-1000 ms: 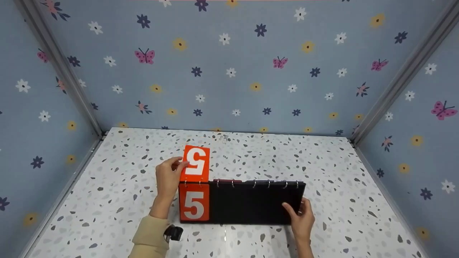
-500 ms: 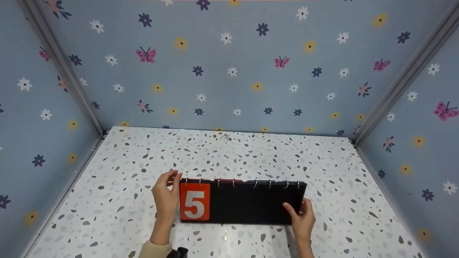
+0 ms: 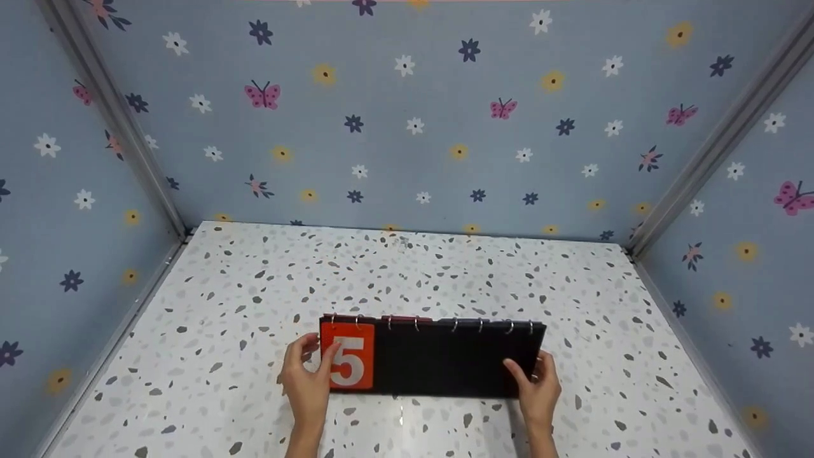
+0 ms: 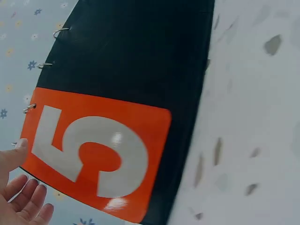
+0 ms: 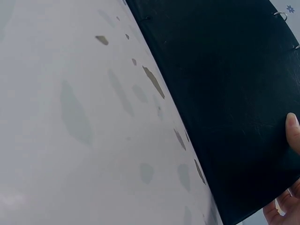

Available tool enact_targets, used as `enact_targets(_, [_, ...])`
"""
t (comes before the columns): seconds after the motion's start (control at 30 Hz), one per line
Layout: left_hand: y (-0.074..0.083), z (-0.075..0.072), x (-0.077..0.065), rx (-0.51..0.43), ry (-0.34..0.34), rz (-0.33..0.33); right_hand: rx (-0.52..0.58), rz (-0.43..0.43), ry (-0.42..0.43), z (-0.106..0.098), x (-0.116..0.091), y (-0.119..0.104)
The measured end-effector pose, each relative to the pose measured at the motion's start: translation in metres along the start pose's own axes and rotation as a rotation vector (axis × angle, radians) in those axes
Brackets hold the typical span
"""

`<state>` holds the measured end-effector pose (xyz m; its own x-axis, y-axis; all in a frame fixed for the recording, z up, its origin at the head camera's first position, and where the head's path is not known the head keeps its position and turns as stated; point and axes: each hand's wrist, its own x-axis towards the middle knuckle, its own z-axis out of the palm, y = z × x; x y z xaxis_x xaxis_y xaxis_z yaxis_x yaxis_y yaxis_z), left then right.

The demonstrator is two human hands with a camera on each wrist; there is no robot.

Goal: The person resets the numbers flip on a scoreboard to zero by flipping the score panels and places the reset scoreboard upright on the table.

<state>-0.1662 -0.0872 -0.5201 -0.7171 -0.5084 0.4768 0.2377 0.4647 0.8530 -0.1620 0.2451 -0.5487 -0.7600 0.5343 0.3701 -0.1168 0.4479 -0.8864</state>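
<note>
A black flip scoreboard (image 3: pixel 439 359) stands on the speckled table, with metal rings (image 3: pixel 417 324) along its top edge. On its left end hangs an orange card (image 4: pixel 101 150) bearing a white 5. My left hand (image 3: pixel 306 381) is at that end, its thumb over the card's face and its fingers behind the edge. In the left wrist view the thumb (image 4: pixel 20 145) touches the card near the ring side. My right hand (image 3: pixel 539 388) grips the right end, thumb on the black front and fingers behind, partly hidden. Dark red and black card edges show just above the top.
The white speckled table (image 3: pixel 254 280) spreads around the scoreboard. A blue wall (image 3: pixel 407 127) with flowers and butterflies stands behind, with similar panels at both sides. Grey metal posts (image 3: pixel 121 127) mark the corners.
One second ago the left hand held a raised orange 5 card; that card has gone over behind the board. The left hand has come down to the board's left edge. The right hand stayed put.
</note>
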Motion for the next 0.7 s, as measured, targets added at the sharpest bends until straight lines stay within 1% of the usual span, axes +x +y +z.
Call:
enact_targets(0.07, [-0.004,0.002,-0.005,0.003,0.007,-0.024,-0.003,0.001,0.008,0.001,0.0,0.001])
enact_targets(0.1, [-0.01,0.004,-0.007,-0.017,0.017,-0.031,0.003,-0.005,0.011,0.001,0.0,0.002])
enact_targets(0.17, [-0.014,0.007,-0.011,-0.021,0.036,-0.051,0.005,-0.007,0.02,0.001,-0.001,0.002])
enact_targets(0.3, [-0.02,0.009,-0.015,0.003,0.057,-0.062,0.015,-0.02,0.027,0.002,-0.001,0.004])
enact_targets(0.37, [-0.018,0.008,-0.015,0.04,0.054,-0.065,0.013,-0.017,0.028,0.002,0.0,0.003])
enact_targets(0.47, [-0.017,0.008,-0.014,0.062,0.048,-0.07,0.02,-0.02,0.03,0.002,0.0,0.005])
enact_targets(0.67, [-0.017,0.006,-0.011,0.073,0.024,-0.136,0.004,-0.021,0.037,0.003,-0.001,0.004])
enact_targets(0.7, [-0.017,0.005,-0.011,0.068,0.018,-0.148,0.008,-0.033,0.035,0.002,-0.001,0.005])
